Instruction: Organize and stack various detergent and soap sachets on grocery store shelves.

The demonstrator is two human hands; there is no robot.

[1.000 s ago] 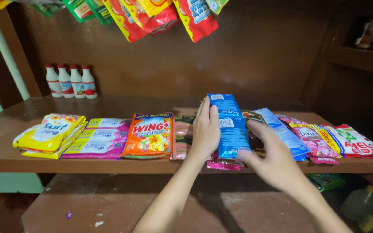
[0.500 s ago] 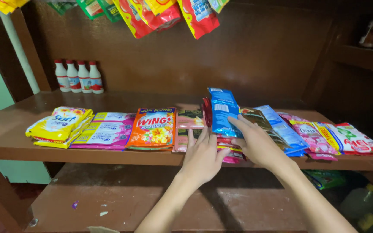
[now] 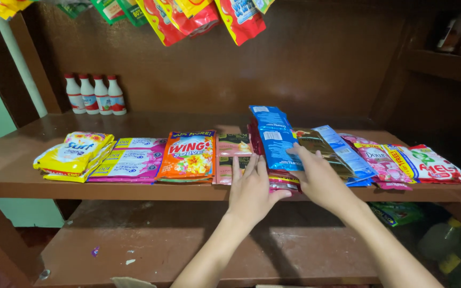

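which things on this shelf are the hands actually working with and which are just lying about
In hand:
- left hand flat on the pink sachet stack
- right hand on the tall blue sachet pack

Lying about:
- yellow detergent packs
- orange detergent sachet
- four white bottles
- hanging red packets

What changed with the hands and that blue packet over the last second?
The left hand let go of the blue packet and dropped to the pink sachets at the shelf edge. The right hand stayed on the packet, now tilted lower. The other stacks stayed put.
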